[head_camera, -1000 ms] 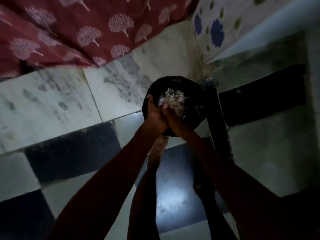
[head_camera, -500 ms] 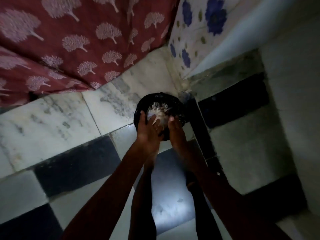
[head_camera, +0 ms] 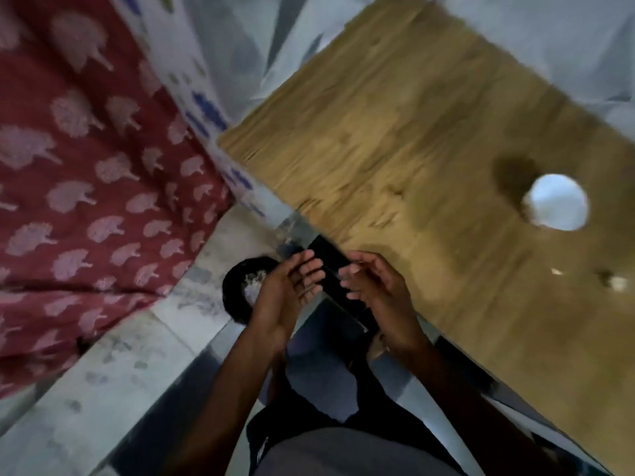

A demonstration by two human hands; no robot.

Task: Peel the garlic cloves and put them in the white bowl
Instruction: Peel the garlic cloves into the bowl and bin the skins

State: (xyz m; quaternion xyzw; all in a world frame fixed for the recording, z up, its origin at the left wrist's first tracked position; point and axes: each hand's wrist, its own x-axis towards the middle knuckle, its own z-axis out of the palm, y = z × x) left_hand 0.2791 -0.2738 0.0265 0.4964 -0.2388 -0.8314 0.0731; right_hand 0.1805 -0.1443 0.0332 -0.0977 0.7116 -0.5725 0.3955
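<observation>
The white bowl (head_camera: 555, 202) stands on a wooden table (head_camera: 395, 139) at the right. Small pale bits, maybe garlic or peel (head_camera: 616, 282), lie on the wood near the right edge. On the floor sits a black bin (head_camera: 233, 297) with pale peels (head_camera: 252, 285) inside. My left hand (head_camera: 287, 297) is held just right of the bin, palm up, fingers straight. My right hand (head_camera: 374, 292) faces it a little apart, fingers loosely bent, by the table's near edge. Neither hand holds anything I can see. The picture is blurred.
A red cloth with pale tree prints (head_camera: 86, 183) hangs at the left. A white cloth with blue flowers (head_camera: 209, 115) lies behind the table. The floor (head_camera: 113, 389) has pale and dark tiles. My legs show at the bottom.
My view has swung up and right, bringing the table and white bowl into sight. My hands have come off the bin, moved apart and opened.
</observation>
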